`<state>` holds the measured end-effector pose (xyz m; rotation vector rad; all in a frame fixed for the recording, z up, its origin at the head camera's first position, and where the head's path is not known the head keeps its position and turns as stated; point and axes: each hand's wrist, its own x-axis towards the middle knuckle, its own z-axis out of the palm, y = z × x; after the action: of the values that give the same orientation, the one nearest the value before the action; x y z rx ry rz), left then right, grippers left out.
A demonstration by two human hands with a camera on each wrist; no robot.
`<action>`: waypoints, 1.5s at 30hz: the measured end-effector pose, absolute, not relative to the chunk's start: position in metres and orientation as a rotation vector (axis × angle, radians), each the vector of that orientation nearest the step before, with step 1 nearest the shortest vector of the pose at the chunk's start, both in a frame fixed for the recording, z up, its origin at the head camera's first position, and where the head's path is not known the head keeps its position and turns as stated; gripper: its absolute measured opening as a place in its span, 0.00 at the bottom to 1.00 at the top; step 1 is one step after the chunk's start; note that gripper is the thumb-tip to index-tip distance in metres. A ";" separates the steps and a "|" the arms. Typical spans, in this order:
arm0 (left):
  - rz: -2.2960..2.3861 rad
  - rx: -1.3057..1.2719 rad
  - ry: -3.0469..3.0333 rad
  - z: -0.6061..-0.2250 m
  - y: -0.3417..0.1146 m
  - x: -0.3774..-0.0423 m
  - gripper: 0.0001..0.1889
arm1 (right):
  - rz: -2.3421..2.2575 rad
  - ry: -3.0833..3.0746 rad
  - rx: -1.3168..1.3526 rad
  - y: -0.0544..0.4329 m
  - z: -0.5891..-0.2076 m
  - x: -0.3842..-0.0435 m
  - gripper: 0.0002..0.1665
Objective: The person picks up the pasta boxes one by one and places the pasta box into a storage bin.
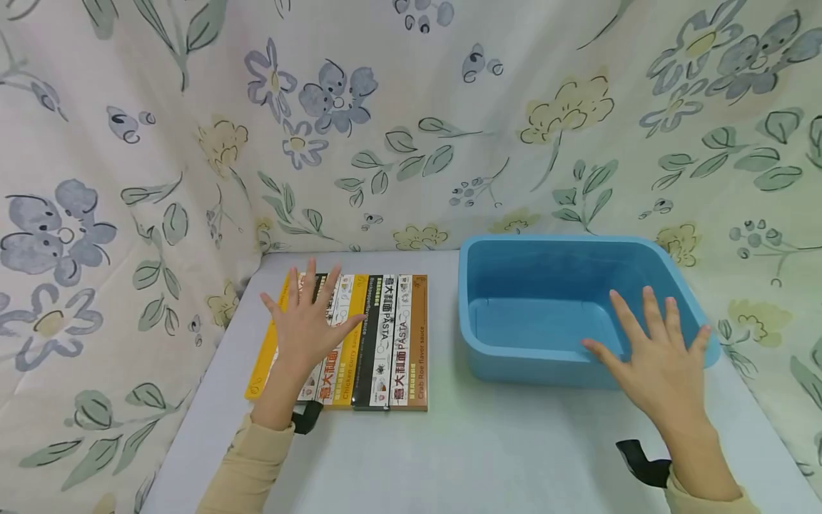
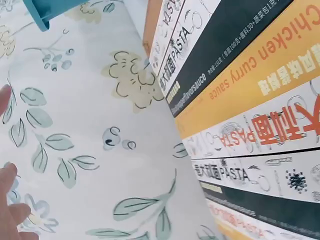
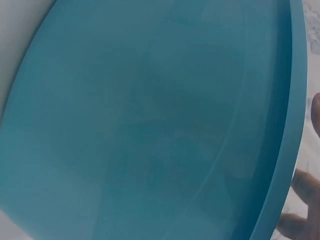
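Several long pasta boxes (image 1: 375,335) lie side by side in a flat row on the grey table, in yellow, white, black and brown. My left hand (image 1: 308,321) hovers over the left part of that row with fingers spread straight. The left wrist view shows the printed box faces (image 2: 250,100) close up. A blue plastic tub (image 1: 514,335) stands to the right of the boxes, with nothing inside. My right hand (image 1: 661,357) is spread open over the tub's near right rim. The tub's inside (image 3: 150,120) fills the right wrist view, with fingertips (image 3: 305,185) at its right edge.
Floral cloth (image 1: 411,121) hangs as a wall behind and on both sides of the grey table (image 1: 462,450). Bare table surface lies in front of the boxes and the tub. A narrow gap separates the brown box from the tub.
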<state>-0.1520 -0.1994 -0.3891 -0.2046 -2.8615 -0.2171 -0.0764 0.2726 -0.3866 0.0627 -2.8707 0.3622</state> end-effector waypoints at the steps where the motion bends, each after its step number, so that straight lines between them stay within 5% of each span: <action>1: -0.265 -0.227 -2.850 -0.391 -0.201 -0.152 0.51 | 0.376 -2.863 0.066 0.275 -0.387 -0.076 0.52; 11: -0.887 -0.458 -2.713 -0.426 -0.236 -0.142 0.47 | 0.614 -2.724 0.142 0.315 -0.397 -0.074 0.44; 22: -1.248 -0.138 -2.791 -0.455 -0.259 -0.119 0.44 | 0.670 -2.782 -0.090 0.344 -0.414 -0.069 0.48; 35: -1.160 0.111 -2.870 -0.487 -0.308 -0.105 0.45 | 0.679 -2.779 -0.150 0.348 -0.423 -0.068 0.48; 45: -1.235 0.226 -3.021 -0.509 -0.336 -0.089 0.63 | 0.695 -2.771 -0.162 0.348 -0.425 -0.068 0.47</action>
<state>-0.0892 -0.3356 -0.5094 0.2259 -3.0210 -1.2349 -0.0676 0.3481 -0.4247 -0.1620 -2.7709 0.6949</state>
